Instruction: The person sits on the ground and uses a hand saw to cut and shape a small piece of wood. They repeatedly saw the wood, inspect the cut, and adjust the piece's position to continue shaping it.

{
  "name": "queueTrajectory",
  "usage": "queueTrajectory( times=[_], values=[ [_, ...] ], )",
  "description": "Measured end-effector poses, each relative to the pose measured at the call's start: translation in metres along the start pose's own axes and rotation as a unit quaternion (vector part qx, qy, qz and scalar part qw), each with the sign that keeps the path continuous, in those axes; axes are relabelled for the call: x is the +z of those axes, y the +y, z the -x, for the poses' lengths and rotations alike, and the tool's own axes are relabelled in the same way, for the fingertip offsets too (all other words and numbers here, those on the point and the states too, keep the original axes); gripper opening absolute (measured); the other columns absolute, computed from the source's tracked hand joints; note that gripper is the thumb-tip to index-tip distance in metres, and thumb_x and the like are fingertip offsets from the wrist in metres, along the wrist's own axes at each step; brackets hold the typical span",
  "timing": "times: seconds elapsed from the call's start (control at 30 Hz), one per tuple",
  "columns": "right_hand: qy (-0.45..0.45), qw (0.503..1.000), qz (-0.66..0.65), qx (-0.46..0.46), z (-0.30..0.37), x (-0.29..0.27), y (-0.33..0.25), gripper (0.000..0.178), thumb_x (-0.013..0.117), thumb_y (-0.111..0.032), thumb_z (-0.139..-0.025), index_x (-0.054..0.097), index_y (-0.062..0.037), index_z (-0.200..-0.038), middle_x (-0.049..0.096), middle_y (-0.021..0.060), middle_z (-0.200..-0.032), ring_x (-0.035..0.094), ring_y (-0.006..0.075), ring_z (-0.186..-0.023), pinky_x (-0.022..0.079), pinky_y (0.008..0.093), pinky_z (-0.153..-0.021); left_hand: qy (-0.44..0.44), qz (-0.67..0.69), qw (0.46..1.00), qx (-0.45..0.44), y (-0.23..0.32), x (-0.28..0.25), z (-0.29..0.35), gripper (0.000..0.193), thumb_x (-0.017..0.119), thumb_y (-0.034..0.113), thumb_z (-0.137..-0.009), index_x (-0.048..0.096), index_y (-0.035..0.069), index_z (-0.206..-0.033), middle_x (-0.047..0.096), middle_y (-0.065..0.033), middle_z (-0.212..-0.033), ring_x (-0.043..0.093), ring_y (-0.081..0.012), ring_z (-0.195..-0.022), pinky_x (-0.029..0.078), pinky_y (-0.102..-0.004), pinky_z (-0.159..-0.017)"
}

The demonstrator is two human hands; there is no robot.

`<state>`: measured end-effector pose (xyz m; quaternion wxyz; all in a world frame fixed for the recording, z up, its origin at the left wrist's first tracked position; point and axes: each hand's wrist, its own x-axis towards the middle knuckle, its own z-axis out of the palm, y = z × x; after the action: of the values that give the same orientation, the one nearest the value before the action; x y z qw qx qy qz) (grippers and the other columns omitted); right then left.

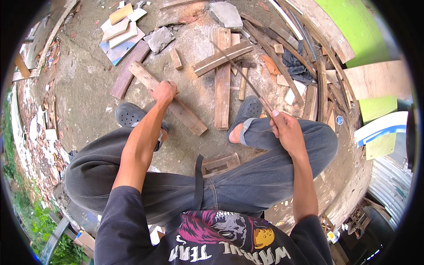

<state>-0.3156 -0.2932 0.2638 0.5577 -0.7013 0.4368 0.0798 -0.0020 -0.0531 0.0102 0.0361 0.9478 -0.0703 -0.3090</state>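
I squat on bare concrete. My left hand (164,92) grips a long weathered wooden plank (186,115) that lies diagonally on the ground in front of my left foot. My right hand (282,126) is closed on the handle of a long thin blade (240,73), likely a machete, which points up and left over a crossed pair of planks (222,66). The blade's tip ends near the cross plank (222,58).
Dark clogs (129,115) on both feet flank the plank. Scrap boards, a brown plank (130,70), stone chunks (226,15) and tile pieces (120,33) litter the ground. A pile of slats (309,66) lies right, with green and plywood panels (380,79) beyond. A small wooden frame (219,164) sits below me.
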Motion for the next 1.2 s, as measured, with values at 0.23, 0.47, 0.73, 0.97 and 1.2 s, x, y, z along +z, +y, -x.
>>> queueTrajectory(
  times=[0.23,0.47,0.73,0.97,1.2],
  values=[
    [0.140,0.982,0.115,-0.052,-0.016,0.019,-0.013,0.043,0.055,-0.035,-0.102,0.066,0.0027,-0.085,0.060,0.0159,-0.064,0.058,0.0240,-0.059,0.046,0.0390,-0.060,0.058,0.150,0.963,0.215,0.053,0.014,-0.009,0.080,0.072,0.057,-0.083,0.053,-0.001,-0.136,0.059,-0.0290,-0.133,0.060,-0.0428,-0.120,0.045,-0.0471,-0.104],
    [0.152,0.982,0.089,-0.071,-0.025,0.018,-0.009,0.046,0.054,-0.040,-0.104,0.063,-0.0014,-0.080,0.051,-0.0017,-0.060,0.046,0.0065,-0.056,0.036,0.0265,-0.052,0.031,0.091,0.971,0.217,0.086,0.015,0.003,0.084,0.077,0.052,-0.080,0.046,0.000,-0.137,0.053,-0.0313,-0.133,0.061,-0.0446,-0.115,0.050,-0.0470,-0.100],
    [0.157,0.985,-0.016,-0.072,-0.011,0.015,-0.026,0.047,0.056,-0.040,-0.102,0.066,0.0020,-0.081,0.056,0.0061,-0.059,0.052,0.0133,-0.052,0.042,0.0320,-0.053,0.239,-0.006,0.873,0.425,0.101,-0.070,0.068,0.068,0.072,0.055,-0.074,0.057,0.003,-0.114,0.057,-0.0155,-0.108,0.059,-0.0314,-0.108,0.048,-0.0455,-0.094],
    [0.155,0.974,-0.117,-0.118,0.000,0.012,-0.029,0.045,0.052,-0.040,-0.105,0.063,-0.0031,-0.083,0.052,-0.0023,-0.061,0.046,0.0056,-0.055,0.037,0.0230,-0.051,0.377,0.120,0.743,0.539,0.086,-0.146,0.099,0.069,0.082,0.051,-0.068,0.056,0.003,-0.111,0.056,-0.0149,-0.102,0.061,-0.0334,-0.092,0.051,-0.0432,-0.075],
    [0.169,0.970,-0.125,-0.124,0.003,0.006,-0.019,0.046,0.053,-0.040,-0.104,0.064,-0.0013,-0.082,0.052,-0.0024,-0.060,0.044,0.0048,-0.051,0.034,0.0241,-0.046,0.289,0.506,0.698,0.416,0.052,-0.174,0.132,0.063,0.076,0.021,-0.089,0.031,0.002,-0.128,0.055,-0.0165,-0.118,0.058,-0.0199,-0.106,0.050,-0.0356,-0.094]
  ],
)
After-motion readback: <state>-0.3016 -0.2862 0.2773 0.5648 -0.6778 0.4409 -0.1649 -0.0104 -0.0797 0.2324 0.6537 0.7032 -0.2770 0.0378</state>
